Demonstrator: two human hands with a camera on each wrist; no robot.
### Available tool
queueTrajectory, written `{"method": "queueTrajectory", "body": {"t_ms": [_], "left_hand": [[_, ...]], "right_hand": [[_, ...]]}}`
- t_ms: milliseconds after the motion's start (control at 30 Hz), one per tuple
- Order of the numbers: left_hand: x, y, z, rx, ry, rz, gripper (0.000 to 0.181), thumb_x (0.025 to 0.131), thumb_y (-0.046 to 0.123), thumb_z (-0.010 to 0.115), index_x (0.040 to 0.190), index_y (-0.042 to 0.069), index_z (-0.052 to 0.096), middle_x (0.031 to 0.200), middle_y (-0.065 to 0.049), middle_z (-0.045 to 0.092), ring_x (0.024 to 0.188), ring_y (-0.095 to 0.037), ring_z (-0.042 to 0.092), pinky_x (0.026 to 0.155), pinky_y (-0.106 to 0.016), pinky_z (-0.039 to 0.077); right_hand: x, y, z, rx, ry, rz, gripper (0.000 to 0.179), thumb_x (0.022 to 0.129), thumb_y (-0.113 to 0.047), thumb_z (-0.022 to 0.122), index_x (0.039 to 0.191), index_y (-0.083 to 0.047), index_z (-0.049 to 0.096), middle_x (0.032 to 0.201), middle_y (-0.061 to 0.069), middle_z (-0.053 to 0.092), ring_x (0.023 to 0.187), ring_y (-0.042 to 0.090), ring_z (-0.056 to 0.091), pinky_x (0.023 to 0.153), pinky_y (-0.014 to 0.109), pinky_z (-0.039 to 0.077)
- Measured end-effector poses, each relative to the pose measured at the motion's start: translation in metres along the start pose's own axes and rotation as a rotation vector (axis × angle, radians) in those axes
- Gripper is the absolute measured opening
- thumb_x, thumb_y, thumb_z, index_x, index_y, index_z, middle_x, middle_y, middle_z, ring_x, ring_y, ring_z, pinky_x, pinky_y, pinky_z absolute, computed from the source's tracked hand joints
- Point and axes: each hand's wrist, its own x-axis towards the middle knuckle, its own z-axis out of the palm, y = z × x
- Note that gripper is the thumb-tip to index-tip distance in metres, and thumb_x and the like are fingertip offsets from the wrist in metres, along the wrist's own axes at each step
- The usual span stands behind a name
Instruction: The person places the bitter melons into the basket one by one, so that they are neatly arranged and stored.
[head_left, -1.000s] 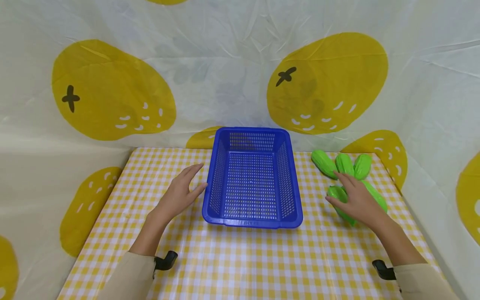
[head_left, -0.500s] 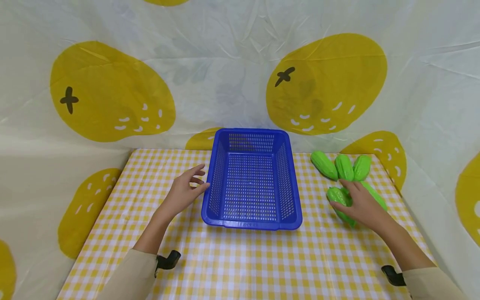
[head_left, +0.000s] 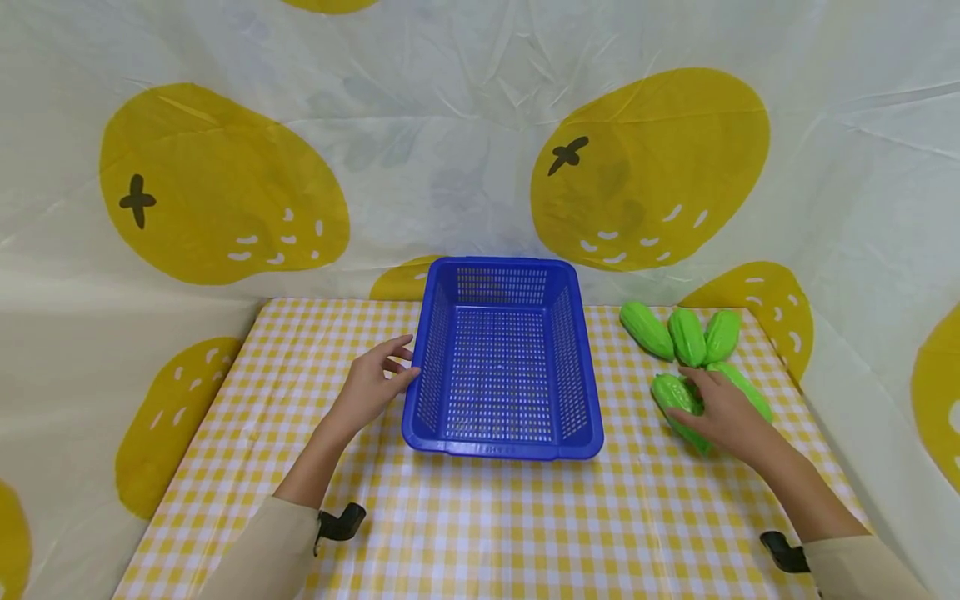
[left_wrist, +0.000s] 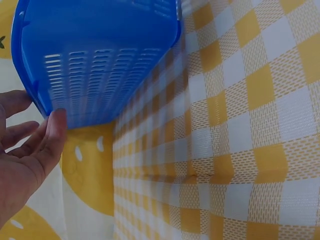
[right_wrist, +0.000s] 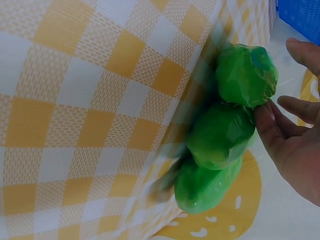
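A blue perforated plastic basket [head_left: 502,450] stands mid-table. At its left rim is my left hand [head_left: 367,392], thumb tip right at the edge and fingers loosely bent outside it. In the left wrist view, the thumb [left_wrist: 57,125] overlaps the basket's rim. Over on the right, my right hand [head_left: 723,408] hovers around a shiny green ridged bitter melon [head_left: 678,400], its fingers relaxed and spread. The right wrist view has its fingertips close against the nearest bitter melon [right_wrist: 245,75], with the thumb standing apart from it.
Several more green bitter melons [head_left: 687,336] lie behind the right hand, another [head_left: 742,387] just beside it. A yellow-and-white checked cloth [head_left: 487,525] covers the table. Pale sheeting [head_left: 450,150] printed with yellow fruit hangs at the back and sides.
The right hand has drawn slightly back toward the near side, lower over the front bitter melon. The left hand has edged right, its thumb now at the basket rim. The basket has hardly moved.
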Motion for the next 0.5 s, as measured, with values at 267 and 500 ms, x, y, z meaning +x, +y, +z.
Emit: {"method": "queueTrajectory", "body": {"t_ms": [267, 500], "left_hand": [[0.0009, -0.001, 0.0019, -0.06, -0.014, -0.029, 0.056, 0.097, 0.005, 0.071, 0.149, -0.001, 0.051, 0.123, -0.021, 0.065, 0.096, -0.028, 0.071, 0.074, -0.041, 0.069], [0.0018, -0.0014, 0.0013, -0.08, -0.015, -0.042, 0.052, 0.097, 0.004, 0.071, 0.146, -0.003, 0.055, 0.12, -0.023, 0.065, 0.085, -0.022, 0.072, 0.068, -0.042, 0.069]], "right_hand": [[-0.0017, -0.0054, 0.003, -0.007, -0.081, 0.057, 0.073, 0.092, -0.028, 0.079, 0.144, 0.014, 0.046, 0.137, 0.044, 0.047, 0.115, 0.061, 0.055, 0.085, 0.067, 0.055], [-0.001, -0.0067, 0.0097, 0.022, -0.052, 0.012, 0.07, 0.089, -0.022, 0.082, 0.143, 0.009, 0.05, 0.135, 0.036, 0.056, 0.12, 0.056, 0.055, 0.092, 0.068, 0.053]]}}
